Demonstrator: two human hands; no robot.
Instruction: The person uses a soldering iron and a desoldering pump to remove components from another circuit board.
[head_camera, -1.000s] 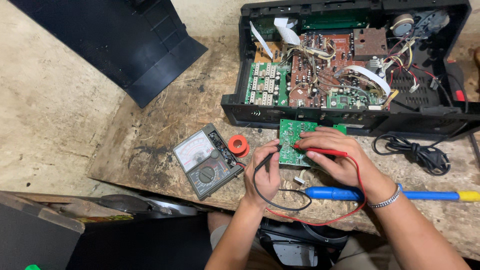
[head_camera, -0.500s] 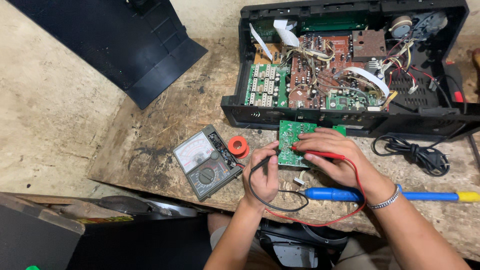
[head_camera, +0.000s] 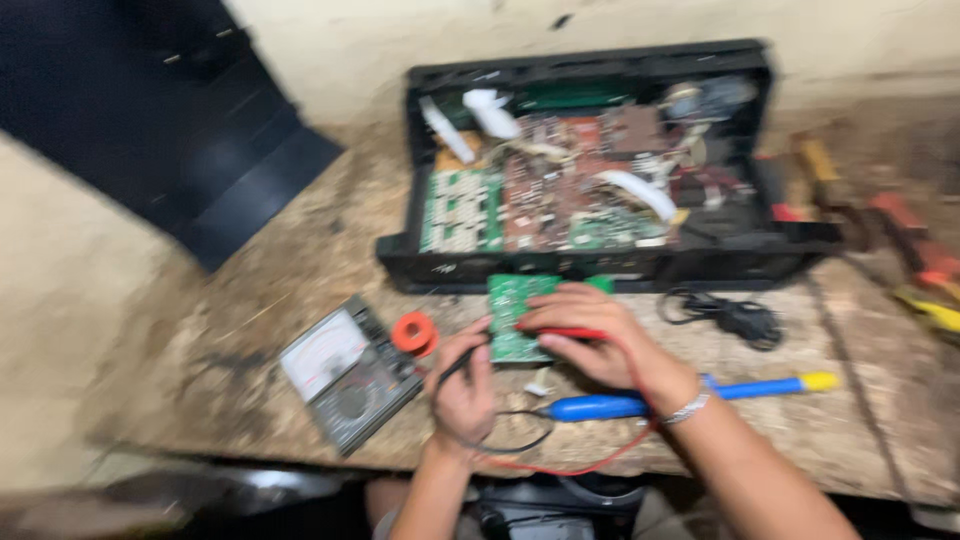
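Here my left hand (head_camera: 463, 392) pinches the black probe (head_camera: 458, 362), fingers pressed together around it, its tip at the small green circuit board (head_camera: 515, 316). My right hand (head_camera: 590, 340) lies over that board's 3 o'clock edge, fingers closed on the red probe (head_camera: 572, 333). The board rests on the table (head_camera: 250, 300); the analog multimeter (head_camera: 345, 372) sits at 9 o'clock, the blue soldering iron (head_camera: 640, 400) at 5 o'clock.

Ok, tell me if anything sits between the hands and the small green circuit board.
Nothing visible does: the right hand with its red probe and the left hand with its black probe already reach the green circuit board.
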